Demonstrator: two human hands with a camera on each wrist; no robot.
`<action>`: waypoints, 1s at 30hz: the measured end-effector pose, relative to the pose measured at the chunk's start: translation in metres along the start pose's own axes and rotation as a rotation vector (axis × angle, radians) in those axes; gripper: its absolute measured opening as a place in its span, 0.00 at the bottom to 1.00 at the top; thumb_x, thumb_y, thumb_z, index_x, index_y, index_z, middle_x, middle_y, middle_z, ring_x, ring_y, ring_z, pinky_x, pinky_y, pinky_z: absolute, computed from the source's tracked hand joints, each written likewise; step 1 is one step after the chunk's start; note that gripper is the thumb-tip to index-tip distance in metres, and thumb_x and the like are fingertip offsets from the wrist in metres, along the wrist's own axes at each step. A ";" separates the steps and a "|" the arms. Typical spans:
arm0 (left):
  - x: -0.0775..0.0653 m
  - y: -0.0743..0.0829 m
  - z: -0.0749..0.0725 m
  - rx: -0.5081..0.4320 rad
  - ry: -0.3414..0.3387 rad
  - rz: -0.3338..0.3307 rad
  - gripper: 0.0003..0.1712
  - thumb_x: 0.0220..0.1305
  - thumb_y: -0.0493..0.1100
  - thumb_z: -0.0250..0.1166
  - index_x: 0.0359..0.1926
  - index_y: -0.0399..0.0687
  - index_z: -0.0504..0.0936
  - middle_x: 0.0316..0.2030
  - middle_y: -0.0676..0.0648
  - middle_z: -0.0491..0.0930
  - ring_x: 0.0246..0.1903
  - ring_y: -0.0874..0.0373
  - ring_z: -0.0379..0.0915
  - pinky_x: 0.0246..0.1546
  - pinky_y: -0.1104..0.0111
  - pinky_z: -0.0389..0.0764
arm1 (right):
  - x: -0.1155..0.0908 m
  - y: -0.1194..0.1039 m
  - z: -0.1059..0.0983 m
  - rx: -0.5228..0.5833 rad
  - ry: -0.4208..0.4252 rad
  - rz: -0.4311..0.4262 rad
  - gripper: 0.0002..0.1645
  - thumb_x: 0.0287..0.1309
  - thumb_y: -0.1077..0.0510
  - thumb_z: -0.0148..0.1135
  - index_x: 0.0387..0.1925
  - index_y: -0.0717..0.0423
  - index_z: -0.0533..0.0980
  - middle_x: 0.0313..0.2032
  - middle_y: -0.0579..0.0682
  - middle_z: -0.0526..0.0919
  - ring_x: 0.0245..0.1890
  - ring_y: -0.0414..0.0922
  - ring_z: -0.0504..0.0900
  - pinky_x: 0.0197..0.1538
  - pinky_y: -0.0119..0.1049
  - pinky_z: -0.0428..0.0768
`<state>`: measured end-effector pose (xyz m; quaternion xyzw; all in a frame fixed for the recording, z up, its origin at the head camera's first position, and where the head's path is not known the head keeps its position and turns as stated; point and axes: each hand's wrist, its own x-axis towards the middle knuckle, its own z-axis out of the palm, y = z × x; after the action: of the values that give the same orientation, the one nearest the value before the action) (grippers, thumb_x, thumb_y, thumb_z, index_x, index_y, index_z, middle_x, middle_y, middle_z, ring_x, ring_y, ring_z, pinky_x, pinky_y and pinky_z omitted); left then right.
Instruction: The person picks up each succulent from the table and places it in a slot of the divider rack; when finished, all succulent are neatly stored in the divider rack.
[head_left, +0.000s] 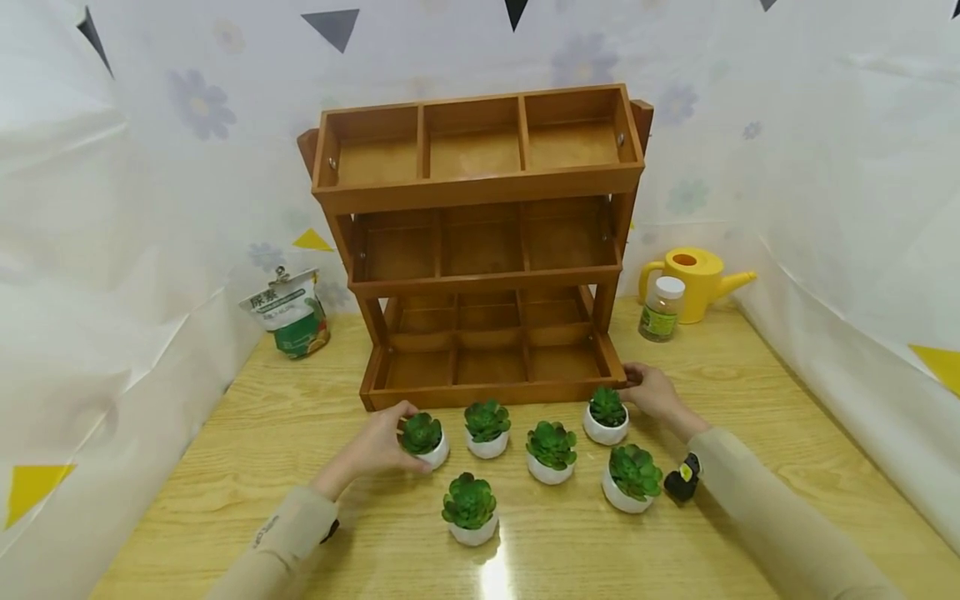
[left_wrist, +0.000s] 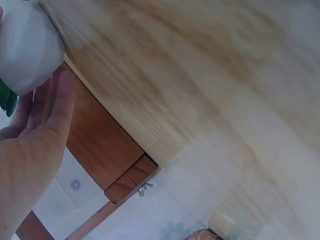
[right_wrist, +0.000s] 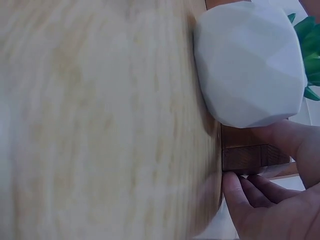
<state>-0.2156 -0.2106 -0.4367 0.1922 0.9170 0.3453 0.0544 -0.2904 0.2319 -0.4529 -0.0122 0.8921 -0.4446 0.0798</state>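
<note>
My left hand (head_left: 384,442) grips a small potted succulent (head_left: 422,437) at the left, thumb in front and fingers behind its white faceted pot (left_wrist: 30,47). My right hand (head_left: 651,392) is at the front right corner of a three-tier wooden shelf (head_left: 480,395). In the right wrist view its fingers lie against the corner's end face, and the thumb reaches the front board, its tip hidden behind a white pot (right_wrist: 250,65). That potted succulent (head_left: 606,417) stands just in front of the right hand. The shelf's divided compartments hold nothing visible.
Several more potted succulents (head_left: 551,452) stand on the wooden table (head_left: 360,533) between the arms. A green and white bag (head_left: 292,321) with a clip stands back left. A lidded jar (head_left: 662,310) and a yellow watering can (head_left: 697,287) stand back right.
</note>
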 end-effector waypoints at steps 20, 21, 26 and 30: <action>0.002 -0.005 0.001 0.048 0.030 0.074 0.38 0.36 0.54 0.82 0.47 0.43 0.76 0.38 0.51 0.82 0.37 0.60 0.78 0.37 0.70 0.79 | 0.000 -0.001 -0.001 0.000 -0.003 0.000 0.38 0.58 0.62 0.61 0.66 0.75 0.58 0.61 0.73 0.67 0.59 0.64 0.71 0.57 0.50 0.75; 0.002 -0.006 0.000 0.045 0.032 0.080 0.38 0.36 0.54 0.82 0.47 0.43 0.76 0.38 0.51 0.82 0.37 0.60 0.78 0.37 0.70 0.79 | 0.000 -0.001 -0.001 -0.003 -0.006 -0.003 0.39 0.58 0.62 0.61 0.66 0.75 0.58 0.61 0.74 0.67 0.59 0.64 0.71 0.56 0.50 0.76; 0.000 -0.008 -0.002 0.016 0.049 0.080 0.37 0.36 0.53 0.82 0.46 0.42 0.76 0.38 0.50 0.82 0.37 0.59 0.79 0.37 0.71 0.80 | 0.001 0.000 -0.002 0.003 -0.008 -0.002 0.38 0.57 0.63 0.61 0.66 0.75 0.59 0.61 0.73 0.67 0.59 0.64 0.72 0.56 0.49 0.76; -0.001 -0.008 -0.009 0.010 0.082 0.066 0.36 0.35 0.51 0.82 0.46 0.42 0.77 0.38 0.49 0.82 0.37 0.59 0.79 0.38 0.69 0.81 | 0.001 -0.001 -0.001 0.010 -0.008 -0.007 0.38 0.57 0.63 0.62 0.65 0.76 0.59 0.60 0.73 0.68 0.58 0.63 0.72 0.55 0.48 0.77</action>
<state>-0.2193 -0.2215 -0.4354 0.2083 0.9134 0.3497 0.0043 -0.2917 0.2319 -0.4521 -0.0169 0.8894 -0.4494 0.0818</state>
